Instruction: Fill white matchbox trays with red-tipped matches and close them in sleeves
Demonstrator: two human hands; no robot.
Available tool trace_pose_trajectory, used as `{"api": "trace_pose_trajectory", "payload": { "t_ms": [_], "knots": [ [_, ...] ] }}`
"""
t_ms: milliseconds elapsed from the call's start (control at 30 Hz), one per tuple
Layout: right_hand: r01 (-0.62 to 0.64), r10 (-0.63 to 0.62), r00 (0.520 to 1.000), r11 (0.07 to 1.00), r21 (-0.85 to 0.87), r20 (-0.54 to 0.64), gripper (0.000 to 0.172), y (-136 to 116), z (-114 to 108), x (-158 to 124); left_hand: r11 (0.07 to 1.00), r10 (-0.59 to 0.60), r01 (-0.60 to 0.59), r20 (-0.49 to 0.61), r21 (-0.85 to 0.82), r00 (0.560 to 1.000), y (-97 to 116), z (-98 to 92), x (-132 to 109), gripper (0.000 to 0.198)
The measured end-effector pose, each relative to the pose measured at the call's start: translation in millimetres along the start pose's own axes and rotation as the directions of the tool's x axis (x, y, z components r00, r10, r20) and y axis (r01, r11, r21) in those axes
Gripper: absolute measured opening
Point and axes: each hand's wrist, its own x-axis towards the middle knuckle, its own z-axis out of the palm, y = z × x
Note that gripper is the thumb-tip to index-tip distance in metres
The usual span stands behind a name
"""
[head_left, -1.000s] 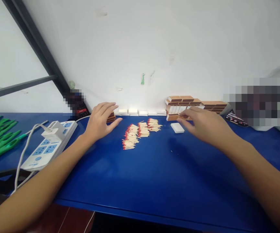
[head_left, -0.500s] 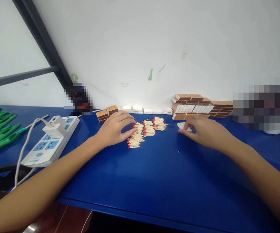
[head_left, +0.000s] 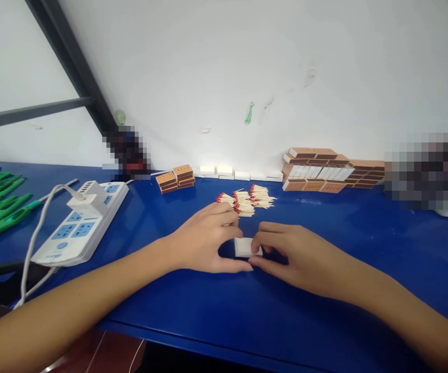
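A small white matchbox tray (head_left: 243, 247) lies on the blue table between my hands. My right hand (head_left: 286, 254) pinches its right end between thumb and fingers. Just left of the tray is my left hand (head_left: 208, 241), thumb stretched below the tray and apart from the curled fingers. Its index finger is near the tray's upper left corner; I cannot tell whether they touch. Beyond the hands lie bundles of red-headed matches (head_left: 260, 197), partly covered by my left fingers. Whether any matches are under that palm is hidden.
Brown matchboxes (head_left: 177, 178) stand at the back left, and a larger stack of matchboxes (head_left: 317, 171) at the back right. White trays (head_left: 226, 171) line the wall between them. A power strip (head_left: 80, 228) with cables and green objects (head_left: 6, 207) lie left.
My right hand has brought the white tray left and nearer to me. My left hand has come closer to me, off the match bundles, to the tray's left side. The view has shifted slightly.
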Motion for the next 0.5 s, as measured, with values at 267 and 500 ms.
{"api": "trace_pose_trajectory", "payload": {
  "t_ms": [267, 500],
  "knots": [
    [-0.03, 0.017, 0.964, 0.999, -0.042, -0.267, 0.016, 48.8, 2.9, 28.4, 0.998, -0.024, 0.023, -0.01, -0.054, 1.0, -1.0, 7.4, -2.7, 0.053],
    [-0.027, -0.008, 0.971, 0.989, -0.146, -0.238, 0.014, 60.0, 15.6, 53.8, 0.998, -0.047, 0.047, 0.006, -0.033, 0.999, 2.3, 8.4, -3.0, 0.05]
  ]
}}
